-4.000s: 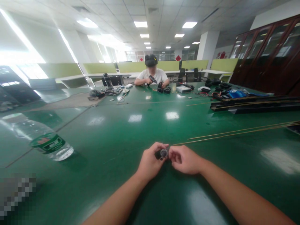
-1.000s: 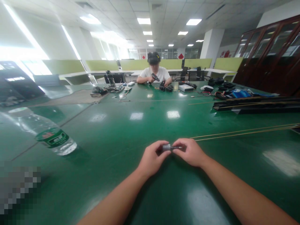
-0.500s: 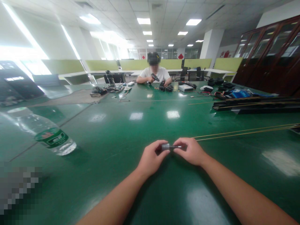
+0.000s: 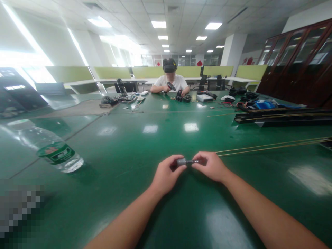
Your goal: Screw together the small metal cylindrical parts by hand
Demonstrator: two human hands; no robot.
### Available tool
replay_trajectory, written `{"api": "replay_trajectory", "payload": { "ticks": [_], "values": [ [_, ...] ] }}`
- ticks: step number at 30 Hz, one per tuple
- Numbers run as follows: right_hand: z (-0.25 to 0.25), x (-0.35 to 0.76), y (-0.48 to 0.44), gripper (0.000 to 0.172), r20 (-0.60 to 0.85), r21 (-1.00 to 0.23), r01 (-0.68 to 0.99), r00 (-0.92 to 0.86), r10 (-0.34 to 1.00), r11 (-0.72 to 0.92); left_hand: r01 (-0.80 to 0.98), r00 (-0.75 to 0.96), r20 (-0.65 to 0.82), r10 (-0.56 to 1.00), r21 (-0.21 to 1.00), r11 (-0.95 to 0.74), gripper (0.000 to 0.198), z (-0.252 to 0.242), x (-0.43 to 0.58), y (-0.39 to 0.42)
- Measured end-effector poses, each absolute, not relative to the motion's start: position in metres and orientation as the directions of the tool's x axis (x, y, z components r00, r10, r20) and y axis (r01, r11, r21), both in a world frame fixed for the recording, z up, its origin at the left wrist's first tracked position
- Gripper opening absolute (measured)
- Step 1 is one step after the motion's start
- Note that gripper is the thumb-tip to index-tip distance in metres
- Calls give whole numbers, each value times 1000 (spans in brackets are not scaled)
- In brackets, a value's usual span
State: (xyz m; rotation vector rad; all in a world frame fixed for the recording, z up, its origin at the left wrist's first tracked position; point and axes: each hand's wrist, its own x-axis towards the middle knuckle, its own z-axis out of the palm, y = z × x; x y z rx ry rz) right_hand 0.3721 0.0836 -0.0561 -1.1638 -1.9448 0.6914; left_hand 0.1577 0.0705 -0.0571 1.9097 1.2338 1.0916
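Low over the green table, my left hand [image 4: 166, 176] closes thumb and fingers around a small grey metal cylinder [image 4: 181, 162]. A thin dark rod [image 4: 190, 162] runs out of the cylinder's right side, in line with it. My right hand [image 4: 212, 167] pinches the rod's far end between thumb and fingers. The exact kind of this piece is too small to tell, and its two ends are partly hidden by my fingers. Thin yellowish rods [image 4: 249, 148] extend to the right on the table behind my right hand.
A water bottle [image 4: 55, 152] with a green label is at the left. Black rails [image 4: 280, 117] lie at the right, near assorted tools and parts. Across the green table [image 4: 124, 145] a person [image 4: 169, 83] holds a power drill [image 4: 171, 85]. A pixelated object sits at the lower left.
My left hand has shifted very slightly left with the cylinder, so a little more of the rod shows between my hands. My right hand keeps its pinch.
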Motion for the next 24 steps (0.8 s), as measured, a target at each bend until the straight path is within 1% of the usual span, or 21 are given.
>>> {"api": "replay_trajectory", "payload": {
  "ticks": [10, 13, 15, 17, 19, 22, 24],
  "values": [
    [-57, 378, 86, 11, 323, -759, 485, -298, 898, 434, 447, 224, 323, 919, 804, -392, 27, -58, 156, 72],
    [-58, 381, 88, 10, 314, -772, 482, -277, 908, 414, 441, 211, 315, 925, 814, -378, 28, -58, 157, 72],
    [-58, 385, 90, 12, 306, -800, 452, -258, 916, 394, 437, 198, 311, 930, 821, -367, 29, -58, 156, 72],
    [-59, 391, 93, 16, 292, -863, 357, -226, 929, 358, 429, 156, 314, 936, 832, -351, 29, -58, 155, 74],
    [-60, 396, 97, 20, 281, -930, 189, -186, 942, 315, 395, 83, 319, 944, 859, -325, 31, -59, 153, 78],
    [-64, 400, 102, 25, 280, -960, -24, -132, 951, 280, 268, -36, 292, 956, 924, -272, 35, -62, 149, 84],
    [-67, 398, 104, 29, 220, -975, -83, -185, 958, 208, 144, -89, 252, 964, 961, -238, 35, -64, 148, 88]
  ]
}}
